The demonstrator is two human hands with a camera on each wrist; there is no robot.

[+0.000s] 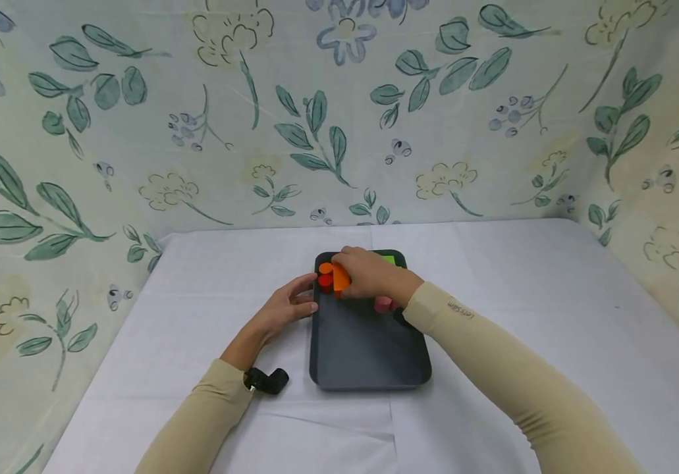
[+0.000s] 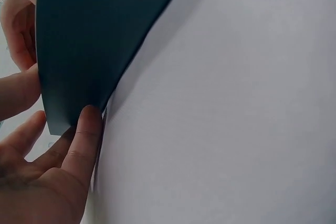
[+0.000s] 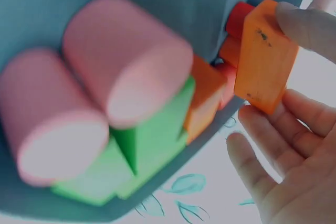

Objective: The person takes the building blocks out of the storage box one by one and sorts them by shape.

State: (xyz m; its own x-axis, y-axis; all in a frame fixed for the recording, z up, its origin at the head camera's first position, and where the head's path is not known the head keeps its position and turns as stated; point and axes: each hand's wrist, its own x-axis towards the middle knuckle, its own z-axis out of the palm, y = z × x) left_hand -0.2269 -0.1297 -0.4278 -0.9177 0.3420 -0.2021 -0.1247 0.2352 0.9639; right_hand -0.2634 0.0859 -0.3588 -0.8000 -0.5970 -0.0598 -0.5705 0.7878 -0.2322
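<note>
Two hands were at one dark tray [image 1: 369, 359], which lay on the white-covered worktop [image 1: 541, 296], nearer its far edge than its right edge. The right hand [image 1: 369, 273] held an orange block [image 1: 341, 280] pinched between thumb and fingertips, over the tray near its far left corner; whether the block touched the tray's floor could not be told. The left hand [image 1: 282, 309] was spread, thumb well apart from the fingers, its fingertips touching the tray's left edge close to that same corner.

Just beside the held block, in the far left corner, sat an orange cylinder [image 1: 325, 268] and red cylinders [image 1: 325, 283]. Along the far edge stood a second orange block [image 3: 205, 98] and green blocks [image 3: 157, 129] — the latter towards the far right corner. Two pink cylinders [image 3: 126, 61] sat side by side on the near side of the green ones. Beyond the worktop's far edge hung a leaf-and-flower-printed cloth [image 1: 345, 131].
</note>
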